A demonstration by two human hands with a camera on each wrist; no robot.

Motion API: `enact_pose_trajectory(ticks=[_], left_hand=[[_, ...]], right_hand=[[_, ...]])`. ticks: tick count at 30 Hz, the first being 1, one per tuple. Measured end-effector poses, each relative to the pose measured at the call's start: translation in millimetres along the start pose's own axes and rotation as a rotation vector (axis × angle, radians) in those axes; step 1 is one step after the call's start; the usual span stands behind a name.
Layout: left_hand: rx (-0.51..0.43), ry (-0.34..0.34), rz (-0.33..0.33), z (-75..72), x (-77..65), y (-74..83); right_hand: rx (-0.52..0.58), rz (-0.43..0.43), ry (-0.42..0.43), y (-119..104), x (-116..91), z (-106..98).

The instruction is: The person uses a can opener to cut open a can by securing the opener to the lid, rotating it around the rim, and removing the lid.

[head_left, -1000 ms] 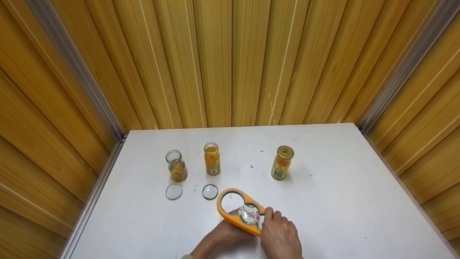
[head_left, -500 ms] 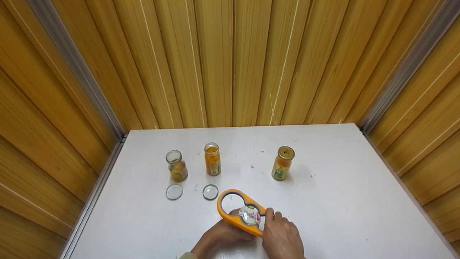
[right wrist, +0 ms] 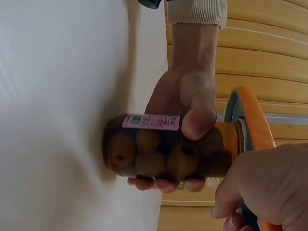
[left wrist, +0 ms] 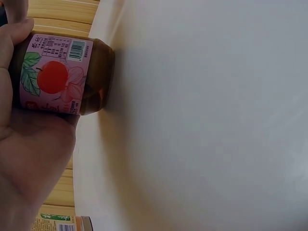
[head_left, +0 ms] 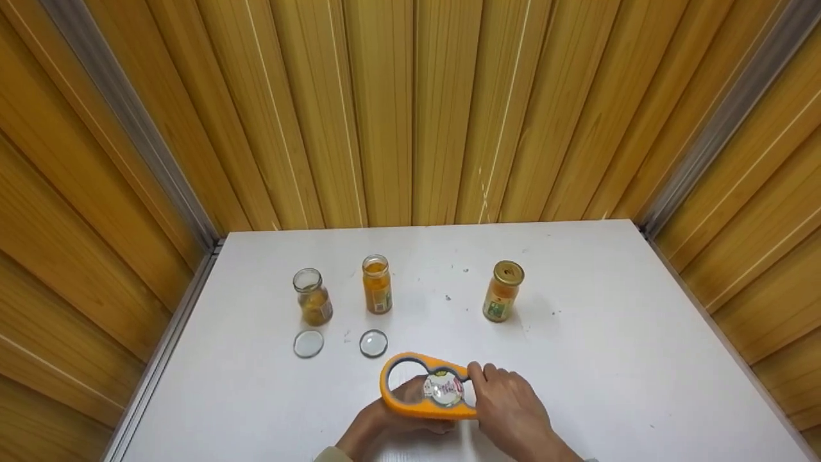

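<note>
My left hand [head_left: 401, 414] grips a glass jar of round fruit [right wrist: 159, 154] whose pink label shows a red fruit. The jar stands upright, its base at or close to the tabletop; the left wrist view shows its label [left wrist: 55, 74]. Over its lid [head_left: 442, 389] sits an orange jar opener [head_left: 436, 410] with grey-lined holes; the lid lies within the middle hole. My right hand [head_left: 513, 410] grips the opener's right end, fingers curled over it. In the right wrist view, the left thumb and fingers wrap the jar below the orange opener [right wrist: 257, 120].
Two jars without lids, a left one [head_left: 315, 305] and a taller orange one [head_left: 377, 289], stand farther back. In front of them lie two round lids [head_left: 308, 344], [head_left: 373, 343]. A gold-lidded jar [head_left: 502, 295] stands right of centre on the white table [head_left: 641, 359]. Wood-patterned walls [head_left: 436, 115] surround the table.
The jar opener has turned counterclockwise in the head view, its right end up and its left end down. My right hand has swung with it; my left hand keeps its hold on the jar.
</note>
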State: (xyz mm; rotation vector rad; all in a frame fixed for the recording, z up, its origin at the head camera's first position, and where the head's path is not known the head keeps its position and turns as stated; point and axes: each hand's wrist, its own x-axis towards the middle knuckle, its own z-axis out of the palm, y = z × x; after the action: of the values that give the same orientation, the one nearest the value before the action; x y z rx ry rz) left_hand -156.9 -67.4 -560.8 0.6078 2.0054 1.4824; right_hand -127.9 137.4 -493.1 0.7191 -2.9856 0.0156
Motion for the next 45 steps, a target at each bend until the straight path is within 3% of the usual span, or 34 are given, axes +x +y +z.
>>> enact_pose_trajectory(ticks=[6, 10, 14, 18, 24, 34, 40, 45], left_hand=[[0.131, -0.039, -0.003, -2.9, 3.2, 0.8], [0.162, -0.061, -0.008, -4.2, 5.6, 0.7], [0.094, -0.025, -0.056, -5.4, 2.0, 5.9], [0.000, 0.017, -0.062, -7.4, -5.3, 16.6], [-0.060, -0.037, -0.108, -10.7, -5.8, 22.3], [-0.058, -0.078, -0.051, -15.4, 1.8, -1.8], [-0.073, -0.136, 0.011, -18.1, 3.3, -1.0], [0.003, -0.167, 0.018, -19.9, 6.3, 0.7]], right_hand=[[0.035, -0.183, -0.010, 20, 15, 5], [0.076, -0.309, 0.044, 32, 26, 10], [0.076, -0.422, 0.110, 41, 37, 12], [0.051, -0.522, 0.173, 46, 48, 11], [0.008, -0.640, 0.210, 48, 64, 8], [-0.021, -0.701, 0.226, 46, 73, 7], [0.010, -0.723, 0.225, 46, 77, 7], [0.026, -0.739, 0.216, 47, 79, 6]])
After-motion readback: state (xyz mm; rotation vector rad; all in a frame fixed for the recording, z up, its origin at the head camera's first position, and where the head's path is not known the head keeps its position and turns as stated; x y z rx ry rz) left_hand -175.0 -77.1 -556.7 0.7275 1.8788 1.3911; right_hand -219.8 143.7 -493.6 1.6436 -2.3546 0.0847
